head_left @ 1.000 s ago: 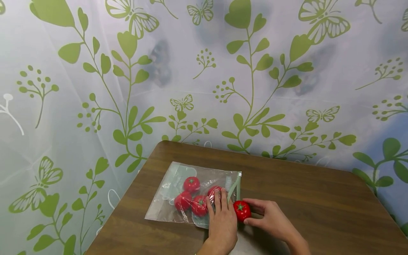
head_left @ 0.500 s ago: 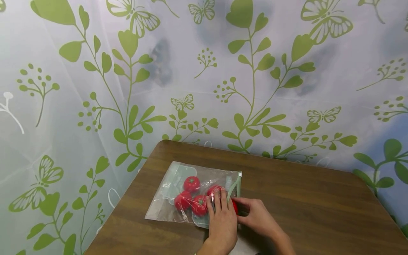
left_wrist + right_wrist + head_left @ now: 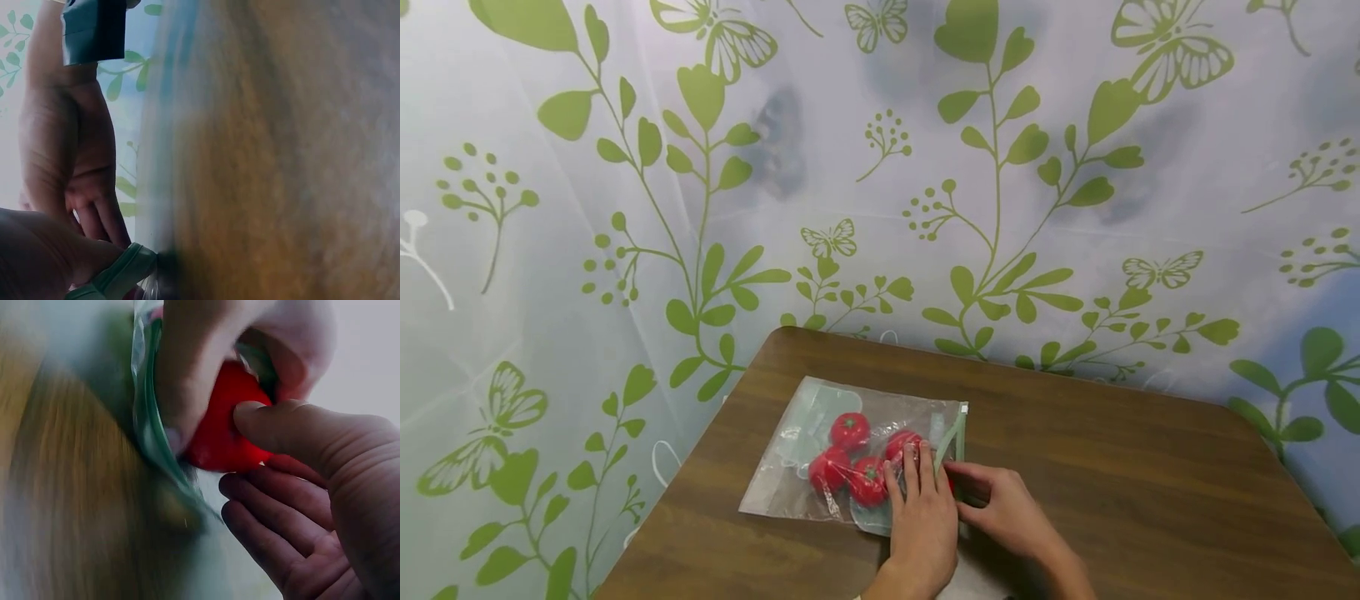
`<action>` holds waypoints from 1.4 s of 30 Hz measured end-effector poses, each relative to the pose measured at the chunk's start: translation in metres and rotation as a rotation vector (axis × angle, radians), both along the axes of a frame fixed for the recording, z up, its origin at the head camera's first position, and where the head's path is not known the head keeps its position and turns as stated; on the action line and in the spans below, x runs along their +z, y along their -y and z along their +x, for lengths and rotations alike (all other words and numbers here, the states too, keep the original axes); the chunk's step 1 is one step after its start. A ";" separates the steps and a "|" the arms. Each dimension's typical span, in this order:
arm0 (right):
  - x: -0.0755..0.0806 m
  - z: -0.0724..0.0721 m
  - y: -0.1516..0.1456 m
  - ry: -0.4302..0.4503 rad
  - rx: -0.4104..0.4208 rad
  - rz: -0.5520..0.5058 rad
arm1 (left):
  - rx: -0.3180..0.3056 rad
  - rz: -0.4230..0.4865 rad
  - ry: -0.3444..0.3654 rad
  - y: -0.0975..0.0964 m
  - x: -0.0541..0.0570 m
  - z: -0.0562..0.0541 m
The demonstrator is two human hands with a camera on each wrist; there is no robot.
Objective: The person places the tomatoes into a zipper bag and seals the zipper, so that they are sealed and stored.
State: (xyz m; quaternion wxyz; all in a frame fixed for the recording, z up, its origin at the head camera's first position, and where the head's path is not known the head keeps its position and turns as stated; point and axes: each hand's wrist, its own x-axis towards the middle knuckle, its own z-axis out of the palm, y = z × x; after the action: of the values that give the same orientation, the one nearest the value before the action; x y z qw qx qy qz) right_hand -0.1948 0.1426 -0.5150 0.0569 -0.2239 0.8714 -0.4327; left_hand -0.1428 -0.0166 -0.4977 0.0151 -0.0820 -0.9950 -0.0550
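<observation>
A clear zip bag with a green strip lies on the table, several red tomatoes inside it. My left hand holds the bag beside its mouth, fingers laid over the plastic. Its thumb is hooked at the green strip in the left wrist view. At that mouth my right hand pinches another tomato between thumb and fingers. In the right wrist view this tomato sits between the left hand's thumb and fingers, within the strip. From the head, my hands mostly hide it.
The brown wooden table reaches to a patterned curtain behind it. A dark box is worn on the right wrist. Something pale lies at the front below the hands.
My right hand has moved left with its tomato, from just outside the bag to its mouth, during the first half second. The left hand has stayed in place.
</observation>
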 end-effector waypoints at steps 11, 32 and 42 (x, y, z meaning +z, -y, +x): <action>-0.005 0.000 0.008 -0.139 -0.038 0.077 | 0.024 0.008 -0.018 -0.003 -0.001 0.002; -0.013 -0.010 0.029 -0.009 -0.121 -0.025 | 0.066 0.016 -0.138 -0.003 -0.001 0.004; -0.014 -0.004 0.031 -0.003 -0.155 -0.061 | 0.047 0.016 -0.088 -0.004 -0.001 0.004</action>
State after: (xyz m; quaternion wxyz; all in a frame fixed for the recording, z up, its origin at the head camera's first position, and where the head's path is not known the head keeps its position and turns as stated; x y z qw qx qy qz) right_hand -0.1985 0.1112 -0.5286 0.0151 -0.1580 0.8726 -0.4620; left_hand -0.1391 -0.0130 -0.4984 0.0606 -0.0610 -0.9946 -0.0589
